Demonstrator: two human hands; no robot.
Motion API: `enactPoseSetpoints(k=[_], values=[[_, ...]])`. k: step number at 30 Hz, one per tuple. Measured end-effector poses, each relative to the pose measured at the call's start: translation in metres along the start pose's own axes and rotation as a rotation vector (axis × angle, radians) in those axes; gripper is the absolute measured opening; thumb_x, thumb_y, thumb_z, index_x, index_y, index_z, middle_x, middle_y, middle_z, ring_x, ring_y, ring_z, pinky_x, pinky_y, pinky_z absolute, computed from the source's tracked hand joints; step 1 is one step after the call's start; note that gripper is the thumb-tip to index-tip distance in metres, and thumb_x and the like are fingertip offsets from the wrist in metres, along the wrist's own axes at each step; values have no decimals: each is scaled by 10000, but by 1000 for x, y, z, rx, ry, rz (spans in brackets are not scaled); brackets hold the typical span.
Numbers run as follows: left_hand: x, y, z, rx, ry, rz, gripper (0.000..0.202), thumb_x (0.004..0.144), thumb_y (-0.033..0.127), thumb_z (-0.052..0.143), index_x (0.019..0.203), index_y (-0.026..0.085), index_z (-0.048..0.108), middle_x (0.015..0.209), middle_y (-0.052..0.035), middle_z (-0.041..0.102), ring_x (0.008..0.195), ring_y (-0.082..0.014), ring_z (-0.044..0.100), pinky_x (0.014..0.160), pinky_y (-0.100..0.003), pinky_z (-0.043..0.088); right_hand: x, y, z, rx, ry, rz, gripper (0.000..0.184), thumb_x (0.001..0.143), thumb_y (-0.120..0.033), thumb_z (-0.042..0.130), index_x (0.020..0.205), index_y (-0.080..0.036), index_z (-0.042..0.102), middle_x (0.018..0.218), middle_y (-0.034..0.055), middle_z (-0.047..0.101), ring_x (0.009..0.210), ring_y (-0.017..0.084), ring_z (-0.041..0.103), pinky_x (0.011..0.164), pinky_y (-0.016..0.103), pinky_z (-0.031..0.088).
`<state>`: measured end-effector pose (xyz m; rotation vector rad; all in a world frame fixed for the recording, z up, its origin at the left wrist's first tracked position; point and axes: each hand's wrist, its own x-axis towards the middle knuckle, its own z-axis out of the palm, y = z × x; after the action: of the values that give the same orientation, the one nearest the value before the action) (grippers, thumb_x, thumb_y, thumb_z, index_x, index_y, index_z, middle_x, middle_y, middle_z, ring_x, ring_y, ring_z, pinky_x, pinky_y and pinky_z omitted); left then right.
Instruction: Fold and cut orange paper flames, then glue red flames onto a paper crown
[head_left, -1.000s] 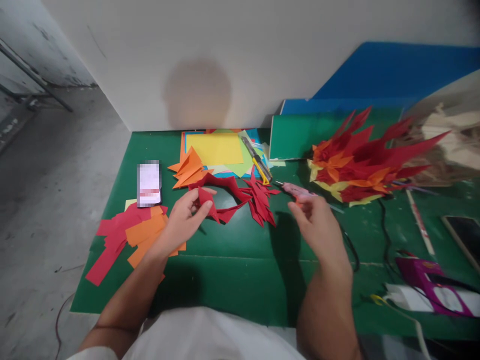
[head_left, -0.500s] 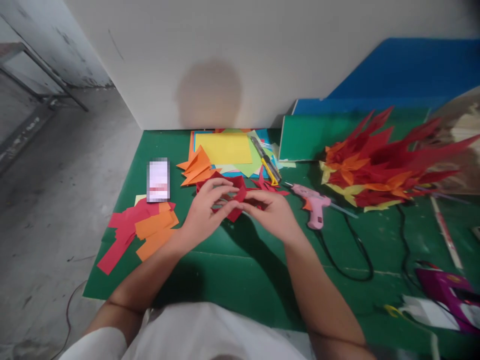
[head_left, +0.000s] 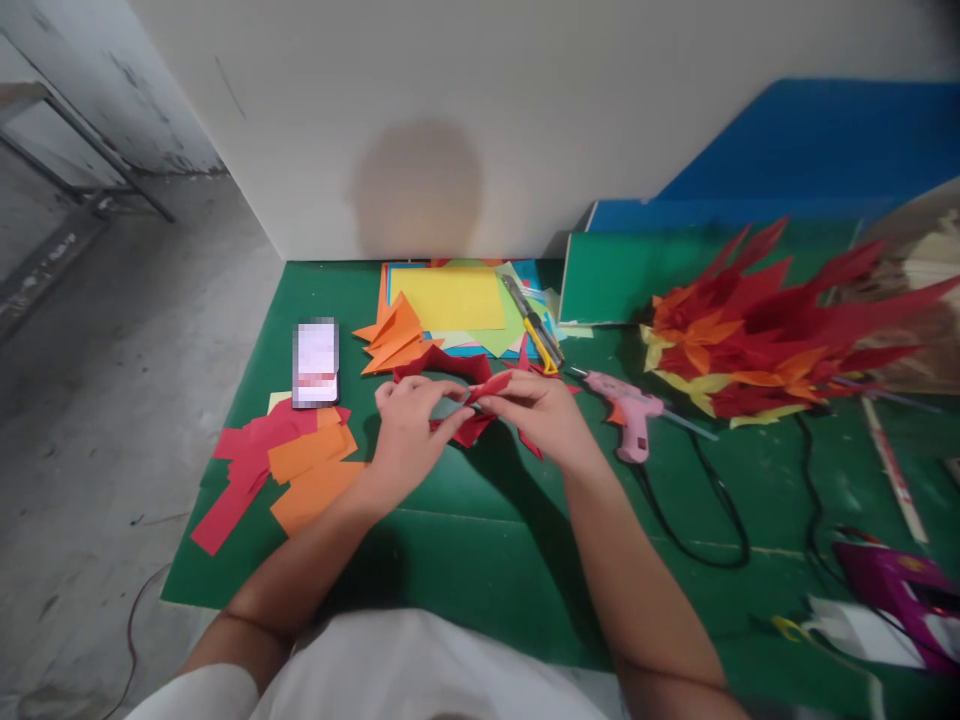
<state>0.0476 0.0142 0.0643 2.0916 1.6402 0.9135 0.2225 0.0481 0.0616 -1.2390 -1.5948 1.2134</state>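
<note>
Both hands meet over the green table around a small red paper piece [head_left: 489,387]. My right hand [head_left: 544,415] pinches it between thumb and fingers. From the other side, the thumb and fingertips of my left hand [head_left: 420,425] close on its left end. Other folded red paper pieces [head_left: 442,362] lie just behind and under the hands, partly hidden by them. Orange folded paper points [head_left: 396,335] rest behind my left hand. To the right of my right hand lies a pink glue gun [head_left: 628,408] with a glue stick in its back.
Red strips [head_left: 247,450] and orange strips [head_left: 311,450] lie at left below a phone [head_left: 316,362]. Behind are yellow paper sheets [head_left: 450,298] and a box cutter [head_left: 534,325]. A red-orange paper flame bunch [head_left: 772,330], a black cord [head_left: 724,560] and a purple box [head_left: 900,600] occupy the right.
The red piece in my fingers has turned from upright to flatter. My left fingers have drawn back slightly and closed in on it, uncovering more of the red paper behind.
</note>
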Motion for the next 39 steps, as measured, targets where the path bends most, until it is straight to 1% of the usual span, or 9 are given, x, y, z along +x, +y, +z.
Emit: enactPoseSetpoints(k=[6,11,13,15,19,22,27,31,39], values=[[14,4,-6,-88,-86,-33,69,861,275,614,823,244,663,861,40,718,894,-175,591,878,-385,301,-4,-5,-3,36,-23,70,172,719,-333,713,807,-187,737,777,30,729,727,199,669,703,333,539],[19,-2,-5,-121,-116,22,68,860,262,606,823,242,660,886,32,717,891,-173,598,880,-391,313,-6,-9,-11,90,-164,97,228,800,-381,625,877,-194,731,797,33,737,724,188,679,710,333,546],[19,-3,-5,-112,-111,53,72,865,268,606,832,246,667,880,31,723,894,-175,601,886,-396,323,-6,-10,-12,89,-149,98,250,779,-383,651,927,-196,725,835,35,739,729,187,680,706,331,546],[17,-2,-5,-101,-77,97,92,877,270,593,843,248,675,899,28,726,902,-173,605,875,-387,344,-6,-10,-12,13,-88,81,244,776,-379,654,903,-185,730,802,36,735,719,192,673,694,329,538],[-1,0,-4,-67,95,188,184,931,255,495,948,222,675,971,-28,698,908,-165,608,813,-338,410,-5,-7,-11,-240,-12,27,207,824,-334,595,862,-197,747,813,31,745,742,202,662,705,328,496],[-18,-1,1,-18,31,218,222,947,238,450,992,194,663,952,-52,675,868,-159,599,768,-312,438,-2,-4,-9,-398,-65,-56,181,839,-299,586,864,-235,753,886,20,755,790,204,641,738,336,464],[-24,-5,9,263,36,72,150,883,317,577,935,251,700,999,-57,685,911,-238,537,788,-424,344,2,0,-5,-526,-144,-238,185,854,-281,583,771,-247,745,835,17,748,724,189,575,739,351,413],[-18,-6,13,263,43,75,148,875,336,585,867,259,711,964,-42,697,970,-259,519,832,-452,297,2,-1,-3,-554,-146,-240,208,859,-288,585,713,-236,723,818,15,739,704,180,539,719,337,395],[-16,-10,19,191,23,101,135,864,343,606,872,249,702,909,-25,720,995,-246,547,1006,-513,204,1,-3,-2,-589,-195,-206,249,869,-288,576,662,-209,690,669,20,691,686,175,512,674,311,376]])
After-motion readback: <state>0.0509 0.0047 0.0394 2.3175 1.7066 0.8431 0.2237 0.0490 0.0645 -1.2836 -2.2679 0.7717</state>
